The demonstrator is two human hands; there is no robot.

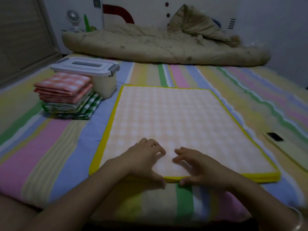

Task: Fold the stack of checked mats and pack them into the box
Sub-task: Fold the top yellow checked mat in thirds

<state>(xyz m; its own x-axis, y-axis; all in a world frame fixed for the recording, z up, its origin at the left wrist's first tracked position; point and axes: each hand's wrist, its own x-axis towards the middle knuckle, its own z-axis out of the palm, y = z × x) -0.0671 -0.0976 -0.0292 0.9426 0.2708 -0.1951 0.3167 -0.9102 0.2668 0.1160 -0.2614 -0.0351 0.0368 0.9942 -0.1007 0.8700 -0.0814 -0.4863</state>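
Two layers of mat point(180, 124) lie dead centre. Left hand point(146, 157) and right hand point(196, 164) pinch its 6 o'clock edge, bent fingers on top, thumbs at the hem. It looks soft, light and floppy, so grip nearer the corners. Box point(105, 85) at 10 o'clock.

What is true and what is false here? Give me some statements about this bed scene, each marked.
1. The left hand and right hand hold the near edge of the pale orange checked mat with a yellow border. True.
2. The white plastic box stands open. False: its lid is on.
3. The folded red checked mats lie on top of the green checked mats. True.
4. The crumpled beige quilt covers that stack. False: it lies at the bed's far end, apart.
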